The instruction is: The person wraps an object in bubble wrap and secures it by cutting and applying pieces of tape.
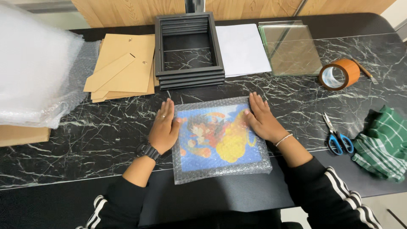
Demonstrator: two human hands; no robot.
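head view: i see my left hand [164, 127] and right hand [262, 117], both flat and open, pressing the side edges of the bubble-wrapped picture [219, 138] on the black marble worktop [85, 135]. unsecured wrap could spring loose; the tape roll [339, 74] sits well apart.

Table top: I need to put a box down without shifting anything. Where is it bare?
Bare marble lies left of the left hand, below the cardboard backs and beside the bubble wrap roll. A smaller patch sits between the right hand and the scissors. The far edge is crowded: frames, paper, glass, tape.
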